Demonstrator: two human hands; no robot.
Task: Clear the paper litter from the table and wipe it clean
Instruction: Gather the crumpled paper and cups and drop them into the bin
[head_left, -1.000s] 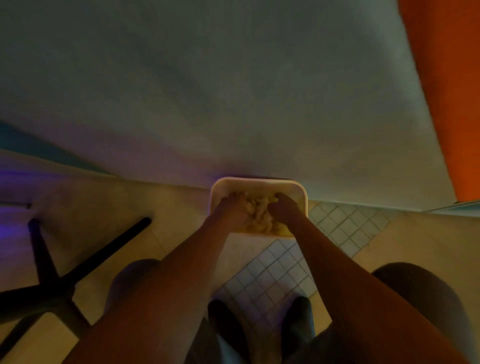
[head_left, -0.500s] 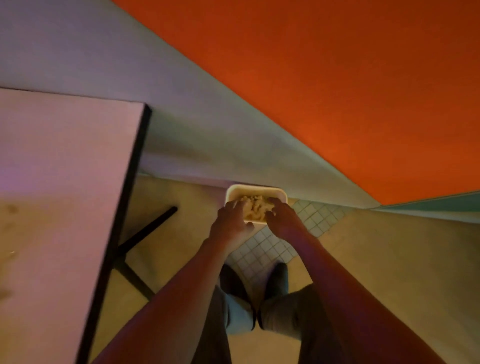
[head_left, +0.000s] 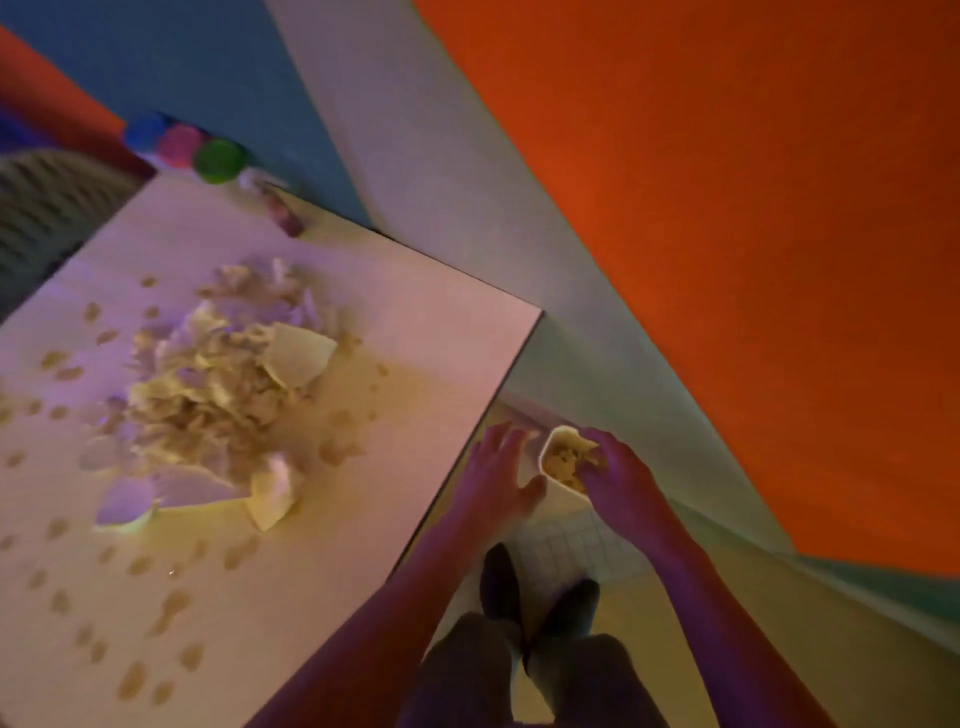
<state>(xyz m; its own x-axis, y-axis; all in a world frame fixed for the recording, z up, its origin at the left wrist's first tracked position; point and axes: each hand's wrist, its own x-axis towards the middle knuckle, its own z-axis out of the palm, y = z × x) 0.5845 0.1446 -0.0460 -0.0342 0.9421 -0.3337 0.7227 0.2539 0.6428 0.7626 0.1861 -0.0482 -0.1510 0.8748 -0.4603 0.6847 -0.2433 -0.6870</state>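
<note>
Head view: paper scraps (head_left: 218, 395) heaped mid-surface (head_left: 415, 322), small spots scattered around. Bin (head_left: 563, 467) on the floor just off its right edge (scraps inside). Left hand (head_left: 496, 473) beside the bin, fingers spread, empty. Right hand (head_left: 618, 480) over the bin; its grip is blurred, cannot tell.

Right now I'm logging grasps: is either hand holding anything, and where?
Left hand holds nothing. Right hand's fingers reach into the small white bin of paper scraps; grip unclear.
</note>
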